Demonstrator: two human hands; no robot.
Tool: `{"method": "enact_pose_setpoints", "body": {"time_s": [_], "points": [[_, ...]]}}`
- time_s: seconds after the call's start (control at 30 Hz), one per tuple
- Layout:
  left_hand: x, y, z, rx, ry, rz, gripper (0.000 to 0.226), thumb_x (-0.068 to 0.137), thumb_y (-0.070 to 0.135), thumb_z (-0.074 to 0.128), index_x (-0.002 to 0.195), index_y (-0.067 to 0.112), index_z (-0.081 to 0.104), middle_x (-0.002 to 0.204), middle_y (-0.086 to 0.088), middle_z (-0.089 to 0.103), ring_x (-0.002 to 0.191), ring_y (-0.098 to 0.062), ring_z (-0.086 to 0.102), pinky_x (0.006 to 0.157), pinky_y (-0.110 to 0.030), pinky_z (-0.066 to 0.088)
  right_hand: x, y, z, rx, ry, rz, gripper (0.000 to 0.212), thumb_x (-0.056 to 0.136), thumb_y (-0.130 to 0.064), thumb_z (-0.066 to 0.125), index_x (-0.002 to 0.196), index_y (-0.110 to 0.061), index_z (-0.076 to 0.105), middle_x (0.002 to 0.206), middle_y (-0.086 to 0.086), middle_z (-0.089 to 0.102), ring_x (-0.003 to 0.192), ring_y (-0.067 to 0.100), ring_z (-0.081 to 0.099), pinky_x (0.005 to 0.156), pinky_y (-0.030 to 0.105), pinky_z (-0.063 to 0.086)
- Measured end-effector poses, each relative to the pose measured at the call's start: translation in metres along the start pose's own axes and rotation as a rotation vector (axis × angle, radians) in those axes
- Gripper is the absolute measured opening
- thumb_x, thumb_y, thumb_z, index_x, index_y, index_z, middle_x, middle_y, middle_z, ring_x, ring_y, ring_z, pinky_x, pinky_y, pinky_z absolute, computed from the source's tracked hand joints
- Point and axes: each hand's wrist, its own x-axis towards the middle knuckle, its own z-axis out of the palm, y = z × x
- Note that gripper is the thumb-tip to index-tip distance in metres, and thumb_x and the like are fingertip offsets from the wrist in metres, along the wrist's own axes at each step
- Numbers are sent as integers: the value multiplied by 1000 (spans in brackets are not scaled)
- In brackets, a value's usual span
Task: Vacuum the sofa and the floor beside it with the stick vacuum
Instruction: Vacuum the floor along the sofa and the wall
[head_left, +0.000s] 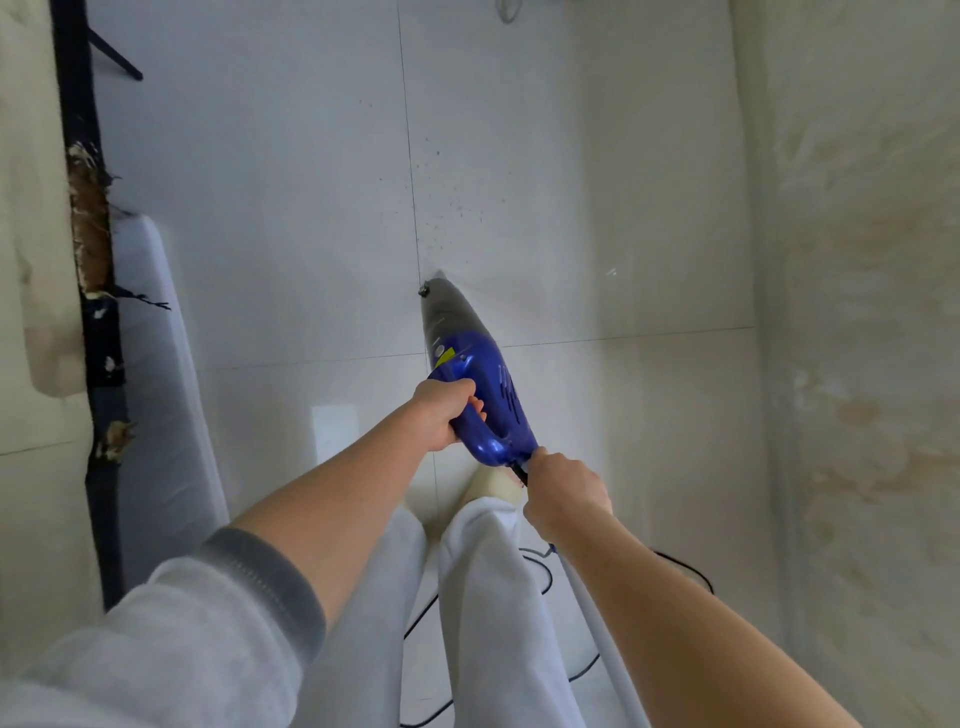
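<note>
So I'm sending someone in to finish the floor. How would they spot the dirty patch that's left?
Start at the white tiled floor and follow the dark grout line running away from the person. The crumbs lie scattered beside it, just beyond the nozzle of the blue vacuum held by the left hand and right hand. They are the only dark specks on pale tile.

along the left edge of my view runs a black frame strip (104, 374) with torn patches showing pale, straw-like stuffing (91, 218). a pale grey padded panel (161, 374) lies just beside it. a thin black rod (115, 54) angles out at top left. my light grey trouser legs (483, 597) fill the lower middle.
</note>
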Motion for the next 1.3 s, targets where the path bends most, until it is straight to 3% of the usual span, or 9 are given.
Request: {"method": "enact_pose_setpoints", "body": {"time_s": [0.13, 0.3, 0.5, 0.73, 1.0, 1.13, 1.3], "points": [[4, 15, 16, 14, -49, 15, 15, 91, 0, 48, 106, 4, 51, 70, -6, 52, 62, -15, 52, 61, -28, 48, 6, 4, -14, 0, 32, 58, 33, 91, -4, 44, 123, -8, 45, 110, 6, 60, 100, 26, 61, 69, 31, 44], [6, 27, 18, 11, -78, 31, 15, 92, 1, 48, 105, 5, 52, 72, -5, 53, 64, -14, 53, 60, -27, 48, 12, 1, -29, -12, 33, 70, 32, 89, -8, 48, 121, -9, 47, 89, 2, 48, 80, 23, 48, 66, 29, 38], [13, 17, -31, -83, -11, 2, 14, 90, -1, 47, 102, 4, 51, 71, -5, 52, 65, -15, 51, 63, -28, 48, 16, -29, -24, -98, 38, -28, 34, 92, -8, 46, 125, -11, 47, 112, 4, 60, 102, 25, 60, 70, 29, 40], [18, 24, -66, -66, 24, 14, 16, 88, -2, 48, 103, 5, 49, 69, -6, 51, 63, -15, 51, 57, -28, 47, 25, -61, -13, -50, 12, -58, 34, 88, -3, 45, 122, -10, 47, 101, 5, 59, 99, 26, 61, 69, 31, 43], [21, 33, -27, -131, -11, 21, 13, 88, -3, 47, 97, 5, 51, 66, -5, 50, 62, -14, 50, 59, -27, 48, 36, -25, -38, -110, 84, -50, 34, 91, -6, 48, 124, -10, 45, 111, 4, 60, 101, 25, 60, 70, 30, 42], [22, 38, 0, -105, -24, 32, 14, 89, -2, 48, 100, 5, 52, 67, -5, 51, 62, -13, 51, 60, -27, 48, 36, -5, -49, -92, 59, -28, 34, 92, -15, 52, 125, -9, 44, 113, 5, 61, 103, 26, 60, 72, 30, 42], [25, 47, 25, -47, -34, 41, 16, 88, -2, 49, 103, 5, 51, 69, -5, 52, 63, -14, 52, 59, -27, 48, 39, 11, -56, -45, 44, 12, 33, 89, -11, 50, 122, -9, 44, 110, 5, 60, 102, 26, 60, 71, 30, 42]]}}
